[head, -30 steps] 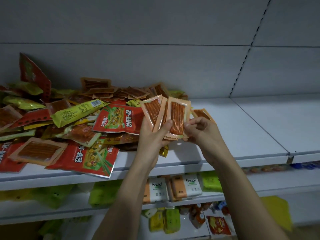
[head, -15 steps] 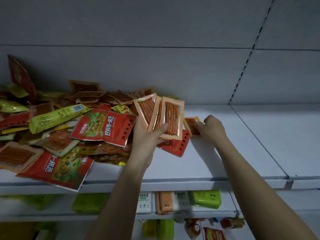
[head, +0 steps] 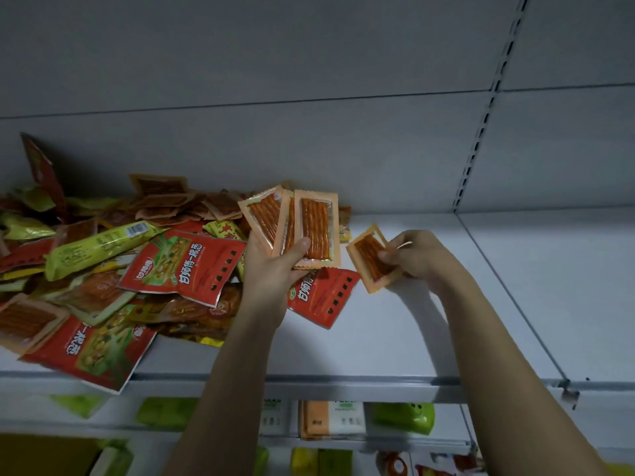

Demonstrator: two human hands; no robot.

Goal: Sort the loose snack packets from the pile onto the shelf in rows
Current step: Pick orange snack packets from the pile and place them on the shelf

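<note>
A loose pile of snack packets [head: 103, 269], red, green and orange, covers the left half of the white shelf [head: 395, 331]. My left hand [head: 275, 269] holds up a fanned stack of orange spicy-strip packets [head: 309, 228], thumb across the front one. To its right, my right hand [head: 415, 255] pinches a single orange strip packet [head: 369, 257] just above the shelf. A red packet [head: 323, 293] lies flat under my left hand.
The shelf's right half and the neighbouring bay [head: 549, 286] show bare white board. A perforated upright [head: 481, 108] divides the back wall. Below, a lower shelf [head: 343, 438] carries boxed goods and green packs. One red packet [head: 92, 352] overhangs the front edge.
My right hand reached to the shelf beside the pile, took hold of one orange strip packet and lifted it toward the stack. My left hand kept its fanned stack.
</note>
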